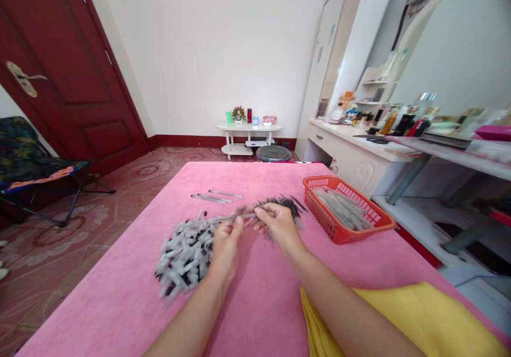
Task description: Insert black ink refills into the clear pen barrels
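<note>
My left hand (227,240) pinches a slim translucent pen barrel (248,216) between thumb and fingers, above the pink cloth. At the barrel's right end my right hand (276,223) is closed with thumb and forefinger on it; motion blurs the fingertips. Left of my left hand lies a heap of clear and black pen caps (181,261). Behind my right hand spreads a pile of thin dark pen refills (293,206), partly hidden by it. Several capped-looking pens (211,198) lie farther back on the left.
An orange plastic basket (349,236) with many translucent barrels (343,208) stands to the right on the pink-covered table (263,304). Yellow cloth (419,314) lies at the front right, under my right forearm. A dressing table (351,144) stands beyond on the right.
</note>
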The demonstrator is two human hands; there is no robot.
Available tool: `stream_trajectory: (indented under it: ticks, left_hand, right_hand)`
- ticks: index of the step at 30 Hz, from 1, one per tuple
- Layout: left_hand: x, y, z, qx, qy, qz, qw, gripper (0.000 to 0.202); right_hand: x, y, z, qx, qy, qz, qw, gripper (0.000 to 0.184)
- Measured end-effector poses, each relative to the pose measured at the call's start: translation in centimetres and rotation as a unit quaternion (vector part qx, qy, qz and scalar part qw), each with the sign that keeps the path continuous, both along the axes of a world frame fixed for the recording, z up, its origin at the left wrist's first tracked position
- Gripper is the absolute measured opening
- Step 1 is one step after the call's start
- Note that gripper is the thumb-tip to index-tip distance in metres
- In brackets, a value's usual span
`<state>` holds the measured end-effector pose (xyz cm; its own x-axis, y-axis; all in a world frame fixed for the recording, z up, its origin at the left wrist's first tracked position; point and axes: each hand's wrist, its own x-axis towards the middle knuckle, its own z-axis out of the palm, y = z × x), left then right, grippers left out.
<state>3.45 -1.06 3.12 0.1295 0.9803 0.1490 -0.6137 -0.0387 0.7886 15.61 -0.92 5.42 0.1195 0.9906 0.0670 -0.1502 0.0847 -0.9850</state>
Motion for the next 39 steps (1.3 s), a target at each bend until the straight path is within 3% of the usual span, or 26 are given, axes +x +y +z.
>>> stream_trajectory:
  ticks: [6,19,25,32,35,39]
  left_hand:
    - [-1.4,1.0,-0.3,-0.022,-0.029,0.034,0.999,0.023]
    - [-1.6,1.0,-0.6,-0.044,-0.026,0.041,0.998,0.027]
    - [-1.8,1.1,-0.7,-0.035,-0.006,0.047,0.998,0.027]
    - [-1.8,1.1,-1.0,-0.027,0.015,0.056,0.998,0.029]
    - [-1.8,1.2,-1.0,-0.030,0.011,0.056,0.998,0.030]
    - [-1.9,1.3,-1.2,-0.025,0.008,0.063,0.998,0.027]
  right_hand:
    - [-0.4,0.0,-1.2,-0.035,-0.055,0.034,0.997,0.045]
    - [-0.4,-0.4,-0.6,-0.014,-0.110,0.045,0.993,0.035]
    - [-0.1,-0.1,-0.7,-0.012,-0.101,0.048,0.994,0.020]
    - [-0.4,-0.1,-1.0,-0.022,-0.107,0.057,0.992,0.027]
    - [-0.4,-0.1,-1.0,0.006,-0.111,0.044,0.993,0.019]
    - [-0.5,0.0,-1.1,0.000,-0.103,0.044,0.994,0.023]
